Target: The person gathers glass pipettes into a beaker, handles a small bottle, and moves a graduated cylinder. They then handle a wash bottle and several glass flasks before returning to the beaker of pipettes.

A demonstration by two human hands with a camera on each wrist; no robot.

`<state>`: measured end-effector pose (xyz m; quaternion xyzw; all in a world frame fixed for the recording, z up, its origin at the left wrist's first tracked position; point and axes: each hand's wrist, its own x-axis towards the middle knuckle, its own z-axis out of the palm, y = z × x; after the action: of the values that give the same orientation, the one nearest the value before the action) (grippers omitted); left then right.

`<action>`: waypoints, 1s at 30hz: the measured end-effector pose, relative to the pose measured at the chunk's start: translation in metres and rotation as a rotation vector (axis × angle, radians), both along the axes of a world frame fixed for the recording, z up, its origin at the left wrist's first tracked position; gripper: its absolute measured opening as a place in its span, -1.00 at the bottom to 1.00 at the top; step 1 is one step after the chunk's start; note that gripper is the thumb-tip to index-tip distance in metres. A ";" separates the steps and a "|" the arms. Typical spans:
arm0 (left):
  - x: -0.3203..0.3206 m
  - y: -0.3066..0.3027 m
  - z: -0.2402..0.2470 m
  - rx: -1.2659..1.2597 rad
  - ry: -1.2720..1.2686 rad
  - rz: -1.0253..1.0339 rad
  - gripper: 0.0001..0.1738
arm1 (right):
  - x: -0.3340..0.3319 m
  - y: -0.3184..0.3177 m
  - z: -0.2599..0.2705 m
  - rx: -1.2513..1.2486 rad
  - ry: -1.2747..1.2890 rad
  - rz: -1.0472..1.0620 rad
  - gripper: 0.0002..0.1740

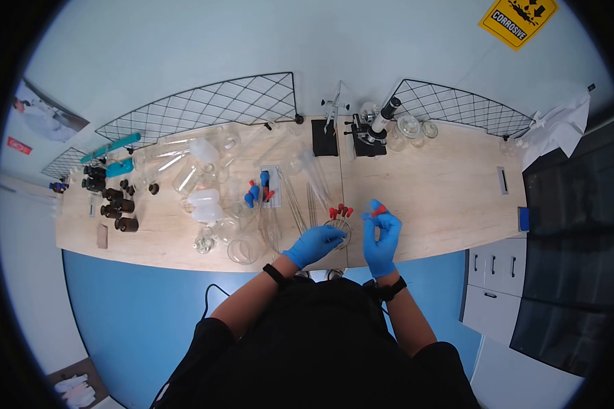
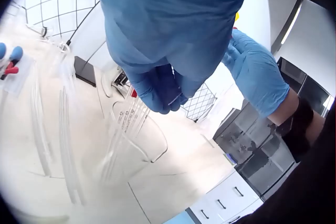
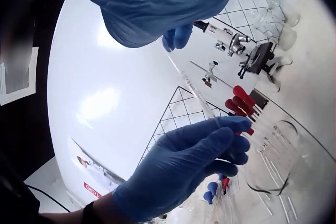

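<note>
A clear glass pipette (image 3: 190, 85) with printed markings runs between my two gloved hands. My right hand (image 1: 382, 240) holds it at the upper end, where a red rubber bulb (image 1: 380, 210) shows among the fingers. Lower down, my left hand (image 1: 317, 245) pinches the glass with curled fingers, covering its tip. Both gloves are blue. Just beyond the left hand stands a glass beaker (image 3: 287, 181), with several pipettes leaning in it, their red bulbs (image 3: 243, 97) up.
Glass rods (image 1: 295, 208) lie left of the beaker, near blue bulbs (image 1: 250, 198) and red ones. Glassware and brown bottles (image 1: 123, 205) crowd the left. A microscope (image 1: 375, 129) stands at the back beside lidded jars (image 1: 408, 125). The table's front edge runs beneath my wrists.
</note>
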<state>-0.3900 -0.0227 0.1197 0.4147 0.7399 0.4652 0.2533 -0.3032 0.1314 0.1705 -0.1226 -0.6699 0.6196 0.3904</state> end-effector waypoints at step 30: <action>0.034 0.018 -0.041 -0.212 0.308 0.313 -0.90 | -0.001 0.030 -0.079 0.284 -0.242 0.072 -0.70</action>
<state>-0.3558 -0.0042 0.0788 0.3323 0.8697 0.3499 0.1043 -0.3039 0.1611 0.0914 -0.1158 -0.7967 0.5130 0.2978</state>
